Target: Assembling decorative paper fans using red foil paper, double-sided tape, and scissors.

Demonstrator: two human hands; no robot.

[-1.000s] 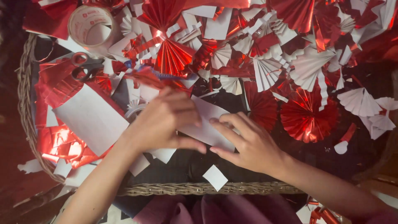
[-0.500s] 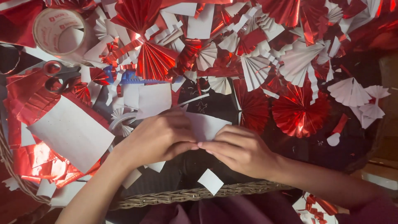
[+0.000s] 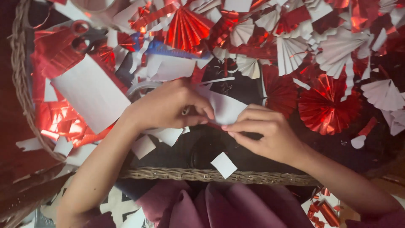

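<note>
My left hand (image 3: pixel 168 105) and my right hand (image 3: pixel 270 133) meet over the middle of a dark surface, both pinching a white sheet of paper with a red foil edge (image 3: pixel 225 107). Fingertips of both hands press along the sheet's lower edge, where a thin red strip shows. Part of the sheet is hidden under my fingers.
A woven wicker rim (image 3: pixel 198 174) runs along the near side and up the left (image 3: pixel 19 71). Red foil and white pleated paper fans (image 3: pixel 327 105) crowd the far side. Scissors with red handles (image 3: pixel 82 33), a tape roll (image 3: pixel 141 88), crumpled red foil (image 3: pixel 59 122) and white paper scraps (image 3: pixel 223 164) lie around. Maroon cloth (image 3: pixel 219 207) sits below.
The view has shifted, so everything sits lower and closer. My hands have drawn together on the white sheet, fingertips now pinching its lower edge.
</note>
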